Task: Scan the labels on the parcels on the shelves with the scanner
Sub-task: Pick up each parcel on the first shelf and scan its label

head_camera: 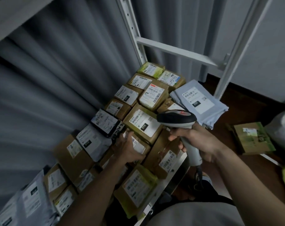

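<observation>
On the shelf (176, 175), right hand (202, 141) aims scanner (179, 121) left at parcels (143, 126).

Both forearms are seen bare, without sleeves. A light grey garment (202, 216) is worn on the torso.

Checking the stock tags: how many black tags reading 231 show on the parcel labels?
2. One on the grey mailer bag at the shelf's right edge, one on a brown box further back by the curtain. Other labels are too blurred to read.

Brown parcels (143, 128), white-and-black scanner (179, 121)
</observation>
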